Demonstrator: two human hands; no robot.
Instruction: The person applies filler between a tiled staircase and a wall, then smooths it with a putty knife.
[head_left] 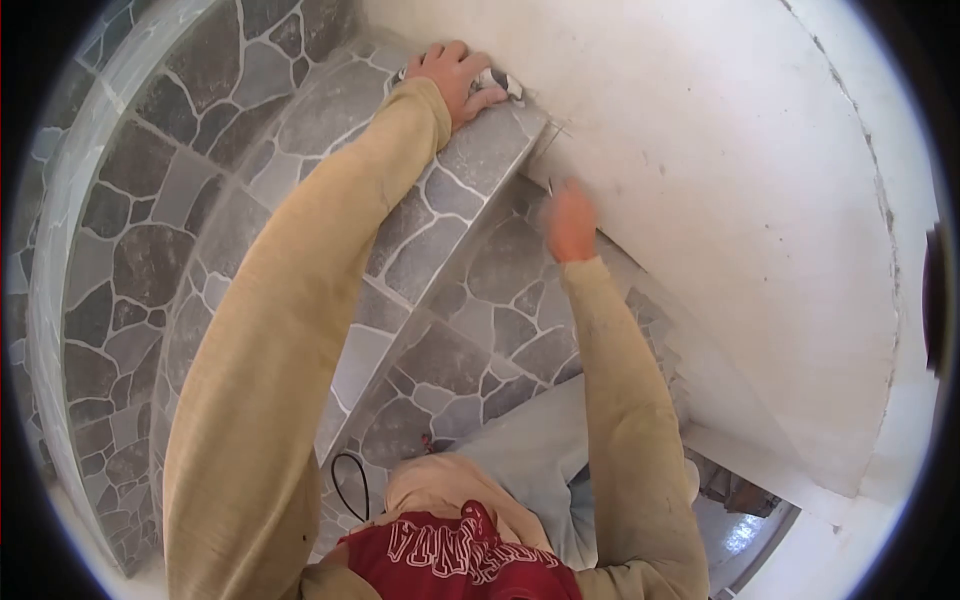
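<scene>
My left hand rests on the upper stair step, near the corner by the wall. Its fingers are bent over a crumpled white-and-dark rag or piece of paper, which shows on both sides of the fingers. Lower and to the right, my right hand is closed beside the wall, just past the step's edge, and smeared by motion. A thin, small tip sticks out at its fingers; what it belongs to is hidden.
Grey stone-pattern tiles with pale joints cover the steps and the curved side wall. A plain off-white wall rises on the right. A lower tiled step lies below my right hand. A dark cord loop is near my body.
</scene>
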